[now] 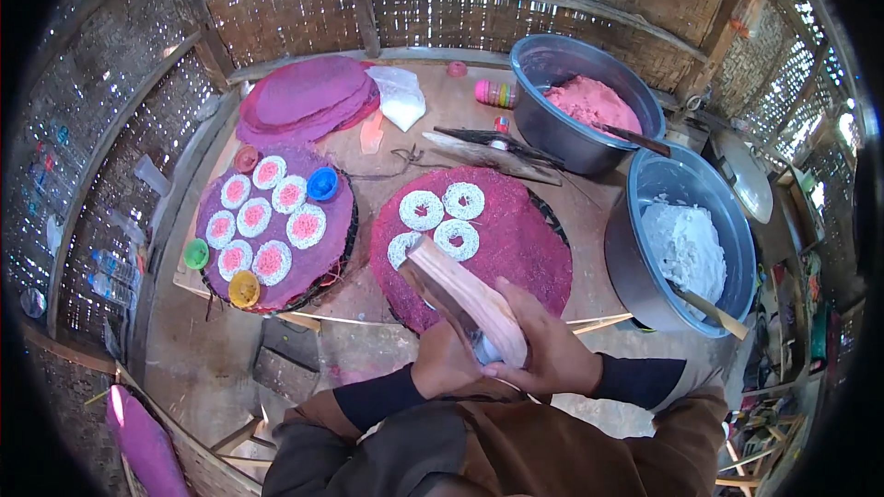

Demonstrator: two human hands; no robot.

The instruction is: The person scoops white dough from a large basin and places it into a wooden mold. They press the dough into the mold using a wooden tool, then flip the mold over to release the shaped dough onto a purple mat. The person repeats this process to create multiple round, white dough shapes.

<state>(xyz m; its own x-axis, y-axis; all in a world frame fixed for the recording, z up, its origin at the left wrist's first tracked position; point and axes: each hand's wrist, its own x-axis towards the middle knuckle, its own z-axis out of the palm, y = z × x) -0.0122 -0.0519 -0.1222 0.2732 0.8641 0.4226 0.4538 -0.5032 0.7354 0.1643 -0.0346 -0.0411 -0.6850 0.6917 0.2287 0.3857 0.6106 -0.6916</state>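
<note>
Our left hand and right hand both grip the wooden tool by the pink mat's near edge. Eight white cakes with pink middles look done; four white rings have no pink yet.

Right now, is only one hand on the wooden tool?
No, the left hand and right hand both hold the wooden tool.

Soft, mostly even daylight fills the space, with bright specks piercing the brown woven-bamboo wall and the strongest glare at far right. Shadows are diffuse. Fisheye distortion bows the long, narrow grey wooden rail; black vignetting swallows the corners; the centre looks reasonably sharp.
</note>
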